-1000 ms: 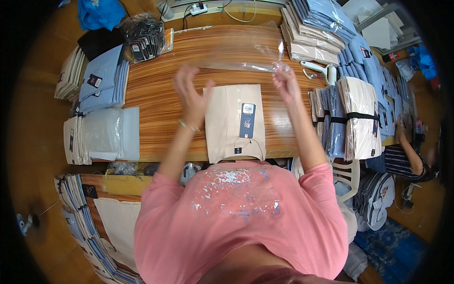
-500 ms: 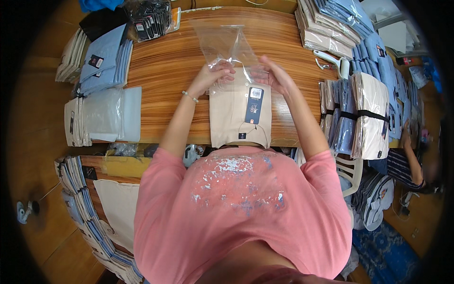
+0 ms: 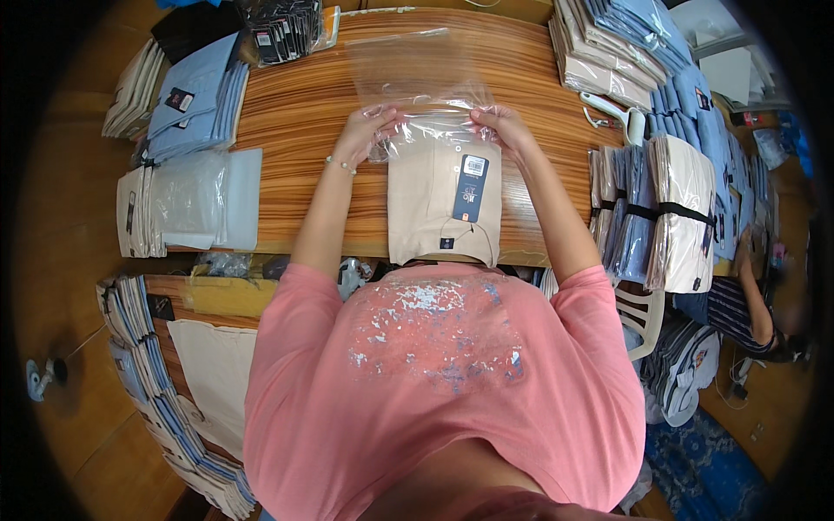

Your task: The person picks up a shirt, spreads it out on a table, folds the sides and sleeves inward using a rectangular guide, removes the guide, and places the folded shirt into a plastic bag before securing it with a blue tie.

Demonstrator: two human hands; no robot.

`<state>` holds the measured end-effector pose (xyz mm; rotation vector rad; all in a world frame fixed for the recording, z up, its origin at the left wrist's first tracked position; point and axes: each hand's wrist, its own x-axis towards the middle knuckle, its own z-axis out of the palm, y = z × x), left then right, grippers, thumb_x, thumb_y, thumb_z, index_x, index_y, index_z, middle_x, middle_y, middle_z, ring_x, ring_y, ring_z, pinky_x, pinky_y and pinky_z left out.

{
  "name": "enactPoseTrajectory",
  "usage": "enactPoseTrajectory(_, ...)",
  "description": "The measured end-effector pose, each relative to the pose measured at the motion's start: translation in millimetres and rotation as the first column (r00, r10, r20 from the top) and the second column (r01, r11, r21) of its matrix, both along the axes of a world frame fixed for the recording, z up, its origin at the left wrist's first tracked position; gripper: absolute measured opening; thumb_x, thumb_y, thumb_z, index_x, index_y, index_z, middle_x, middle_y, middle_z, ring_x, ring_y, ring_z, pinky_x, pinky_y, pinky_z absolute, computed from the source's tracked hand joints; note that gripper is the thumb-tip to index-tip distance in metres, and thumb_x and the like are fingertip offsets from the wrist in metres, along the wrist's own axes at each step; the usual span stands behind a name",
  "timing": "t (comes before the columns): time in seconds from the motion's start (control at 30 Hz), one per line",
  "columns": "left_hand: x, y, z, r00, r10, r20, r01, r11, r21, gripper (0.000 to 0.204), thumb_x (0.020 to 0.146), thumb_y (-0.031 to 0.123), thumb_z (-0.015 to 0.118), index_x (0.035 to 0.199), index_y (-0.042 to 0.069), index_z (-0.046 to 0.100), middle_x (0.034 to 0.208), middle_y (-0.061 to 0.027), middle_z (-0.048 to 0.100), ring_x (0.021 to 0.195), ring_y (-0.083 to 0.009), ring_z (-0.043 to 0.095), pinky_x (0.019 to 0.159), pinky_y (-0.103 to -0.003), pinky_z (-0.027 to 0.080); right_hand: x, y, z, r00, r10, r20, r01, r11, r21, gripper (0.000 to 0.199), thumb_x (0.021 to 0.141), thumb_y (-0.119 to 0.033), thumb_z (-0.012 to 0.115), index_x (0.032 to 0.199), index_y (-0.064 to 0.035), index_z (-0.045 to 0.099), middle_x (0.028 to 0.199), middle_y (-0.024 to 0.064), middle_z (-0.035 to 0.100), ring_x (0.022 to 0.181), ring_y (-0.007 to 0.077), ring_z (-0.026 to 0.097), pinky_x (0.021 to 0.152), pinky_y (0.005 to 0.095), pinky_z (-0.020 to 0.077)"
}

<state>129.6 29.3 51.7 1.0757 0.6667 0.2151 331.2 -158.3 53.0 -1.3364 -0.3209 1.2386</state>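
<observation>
A folded beige shirt (image 3: 421,195) lies in front of me at the table's near edge, with a dark blue hang tag (image 3: 471,187) on it. The far end of the shirt is inside the mouth of a clear plastic bag (image 3: 417,65), which stretches away over the table. At the bag's left edge, my left hand (image 3: 375,132) pinches the plastic. My right hand (image 3: 497,126) grips the opposite edge, thumb and fingers together. Both hands sit beside the shirt's far corners, and the film between them is bunched and shiny.
Blue folded shirts (image 3: 195,104) and a stack of clear bags (image 3: 200,200) lie on the left. Bagged shirts (image 3: 686,208) and a white handheld tool (image 3: 618,113) are at the right. Black packets (image 3: 287,30) lie at the back left. A person's arm (image 3: 754,300) shows at far right.
My hands have moved apart and now hold the bag's two edges. The bag has flattened and spread, and its mouth now covers the shirt's far end.
</observation>
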Motion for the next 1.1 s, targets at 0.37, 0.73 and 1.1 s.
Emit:
enactPoseTrajectory(0.37,2.7,-26.6,-8.8,0.974,0.223,0.026,-0.224,0.975,0.015,0.022,0.091,0.022,0.054,0.097,0.001,0.056,0.093,-0.0129,0.064,0.083,-0.0172,0.064,0.063,-0.023,0.05,-7.4,-18.6,-11.6,0.987,-0.148,0.068,0.141,0.985,0.101,0.012,0.086,-0.016,0.059,0.089,-0.0044,0.06,0.076,0.0033,0.063,0.062,0.01,0.058,0.055,0.0206,0.0463)
enactPoseTrajectory(0.73,8.4,-25.3,-10.4,0.962,0.265,0.069,-0.274,0.938,0.213,0.023,0.088,0.028,0.058,0.086,0.005,0.053,0.058,-0.001,0.053,0.045,-0.0089,0.053,0.037,-0.018,0.036,-10.9,-29.5,4.7,0.984,-0.154,0.092,0.159,0.986,-0.048,0.017,0.085,-0.026,0.062,0.084,-0.01,0.061,0.068,-0.0013,0.06,0.056,0.0041,0.054,0.048,0.0157,0.0426)
enactPoseTrajectory(1.1,-1.7,-26.6,6.1,0.968,0.182,0.175,-0.218,0.952,0.215,0.027,0.083,0.011,0.063,0.106,0.003,0.052,0.075,-0.0023,0.059,0.053,-0.005,0.05,0.041,-0.015,0.034,-1.6,-36.2,8.5,0.974,-0.203,0.103,0.199,0.979,0.05,0.012,0.083,-0.018,0.064,0.088,-0.0072,0.06,0.073,-0.0005,0.06,0.06,0.0049,0.052,0.052,0.0177,0.0429)
